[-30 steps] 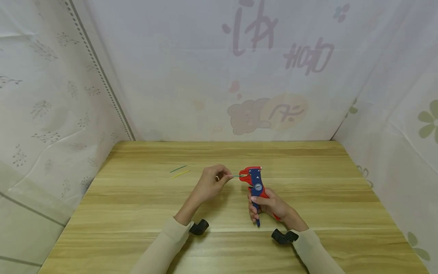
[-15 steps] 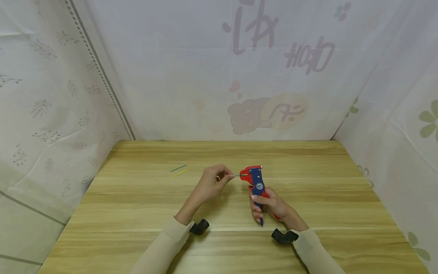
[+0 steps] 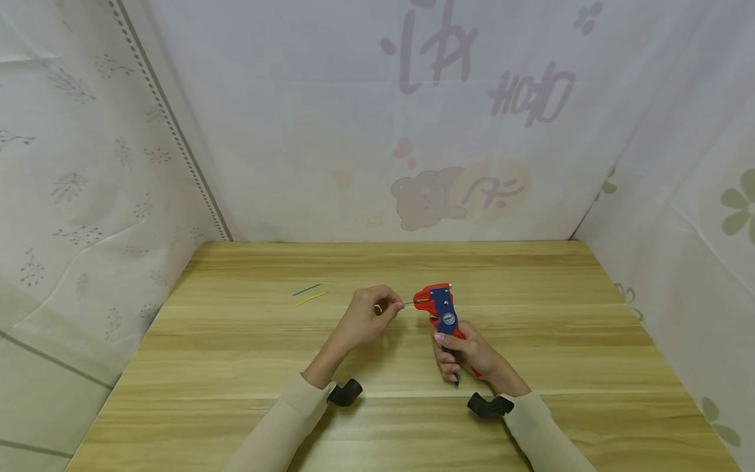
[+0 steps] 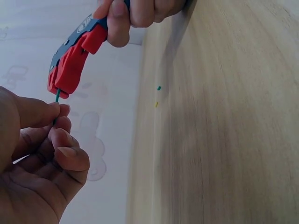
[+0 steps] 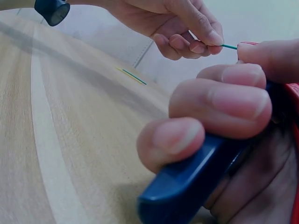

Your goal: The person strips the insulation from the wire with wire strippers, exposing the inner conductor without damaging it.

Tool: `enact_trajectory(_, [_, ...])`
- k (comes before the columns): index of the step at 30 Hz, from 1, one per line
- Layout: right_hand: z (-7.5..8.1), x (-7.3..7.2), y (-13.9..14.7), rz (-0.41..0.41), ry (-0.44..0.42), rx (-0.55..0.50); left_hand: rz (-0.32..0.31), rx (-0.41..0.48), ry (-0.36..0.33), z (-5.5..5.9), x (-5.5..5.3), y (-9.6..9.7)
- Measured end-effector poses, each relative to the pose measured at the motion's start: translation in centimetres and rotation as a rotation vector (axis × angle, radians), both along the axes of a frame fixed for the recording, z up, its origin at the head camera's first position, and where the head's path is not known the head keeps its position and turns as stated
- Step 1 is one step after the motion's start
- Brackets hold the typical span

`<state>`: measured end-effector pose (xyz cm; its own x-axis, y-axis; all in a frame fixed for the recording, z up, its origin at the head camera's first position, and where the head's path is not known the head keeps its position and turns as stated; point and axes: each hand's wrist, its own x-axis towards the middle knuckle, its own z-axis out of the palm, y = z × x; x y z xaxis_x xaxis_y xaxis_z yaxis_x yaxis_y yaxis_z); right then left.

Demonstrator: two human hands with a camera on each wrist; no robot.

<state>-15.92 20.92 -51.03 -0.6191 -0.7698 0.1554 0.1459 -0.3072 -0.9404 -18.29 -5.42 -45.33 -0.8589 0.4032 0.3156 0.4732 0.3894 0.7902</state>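
Note:
In the head view, my left hand point(image 3: 368, 311) pinches a short green wire point(image 3: 409, 303) between thumb and fingertips. The wire's far end runs into the red jaws of a blue and red wire stripper point(image 3: 441, 301). My right hand point(image 3: 466, 354) grips the stripper by its handles, fingers wrapped around the blue handle point(image 5: 180, 182) in the right wrist view. Seen from the left wrist, the green wire point(image 4: 57, 95) bridges the short gap between my fingertips and the red jaws. The wire's end inside the jaws is hidden.
A second green wire point(image 3: 308, 290) and a yellow wire point(image 3: 312, 299) lie on the wooden table point(image 3: 236, 354), left of my hands. A tiny green bit point(image 4: 159, 87) and a yellow bit point(image 4: 156, 104) rest on the tabletop. Patterned cloth point(image 3: 330, 131) encloses the table's back and sides.
My right fingers have squeezed the stripper's blue handle, whose lower end has moved right. The stripper's head has shifted slightly right. My left hand keeps its pinch on the wire, almost still.

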Motion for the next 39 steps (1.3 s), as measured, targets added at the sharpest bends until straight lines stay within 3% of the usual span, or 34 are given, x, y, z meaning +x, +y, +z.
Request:
enact_trajectory(17, [0.19,0.00,-0.11,0.000,-0.031,0.027,0.037,0.025,0.000,0.12,0.13,-0.06])
enact_trajectory(39, [0.34,-0.13,-0.02,0.037,-0.059,0.018,0.032,0.000,0.111,0.05,-0.27,-0.38])
